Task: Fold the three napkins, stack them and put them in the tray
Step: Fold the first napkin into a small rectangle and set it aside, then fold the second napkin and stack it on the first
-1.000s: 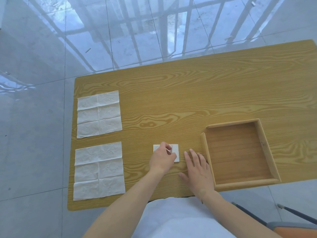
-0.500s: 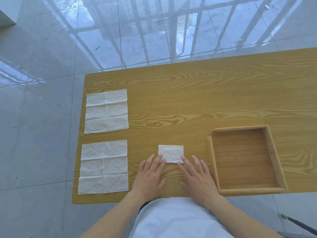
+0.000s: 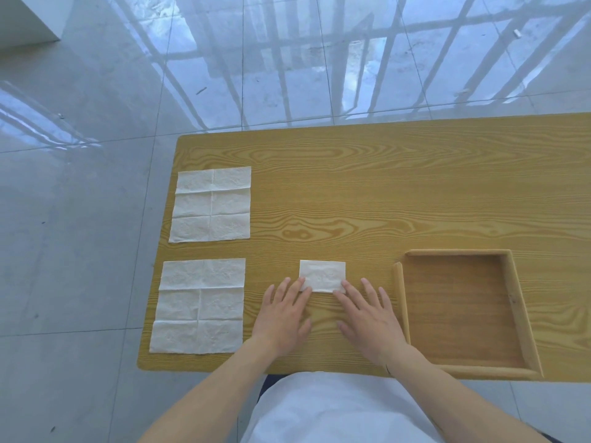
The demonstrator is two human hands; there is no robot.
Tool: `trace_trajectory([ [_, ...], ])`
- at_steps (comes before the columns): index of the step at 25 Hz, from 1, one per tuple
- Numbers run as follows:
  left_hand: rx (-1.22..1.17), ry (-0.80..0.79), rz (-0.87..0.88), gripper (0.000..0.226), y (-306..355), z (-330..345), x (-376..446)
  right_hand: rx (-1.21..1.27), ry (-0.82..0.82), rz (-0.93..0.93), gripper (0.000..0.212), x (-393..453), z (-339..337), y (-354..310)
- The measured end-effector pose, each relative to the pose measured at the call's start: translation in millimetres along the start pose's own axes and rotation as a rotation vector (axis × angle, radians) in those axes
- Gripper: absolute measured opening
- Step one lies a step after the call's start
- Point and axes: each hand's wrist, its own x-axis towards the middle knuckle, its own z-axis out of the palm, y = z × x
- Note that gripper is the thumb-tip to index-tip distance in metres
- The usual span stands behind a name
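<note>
— Where's the folded napkin (image 3: 323, 275)?
— On the table (image 3: 383, 193), left of the tray (image 3: 401, 302). Left hand (image 3: 283, 318) and right hand (image 3: 367, 318) lie flat, fingers spread, fingertips seemingly touching its near corners.
— The others?
— Two open napkins (image 3: 211, 204) (image 3: 200, 306), far left.

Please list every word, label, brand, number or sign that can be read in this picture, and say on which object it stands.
None: no readable text. The folded napkin, the two unfolded napkins, the wooden tray and the table bear only embossing or wood grain.
</note>
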Motion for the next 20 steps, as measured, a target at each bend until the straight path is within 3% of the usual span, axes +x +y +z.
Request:
trace_trajectory([
  [6, -0.27, 0.212, -0.095, 0.048, 11, 3, -26, 0.064, 0.129, -0.154, 0.035, -12, -16, -7],
  [13, -0.273, 0.152, -0.244, 0.048, -7, 17, -93, 0.001, -0.005, -0.318, 0.04, -10, -10, -38],
  [20, -0.239, 0.143, -0.259, 0.043, -92, 24, -147, -0.034, -0.013, -0.306, 0.038, 2, 0, -102],
])
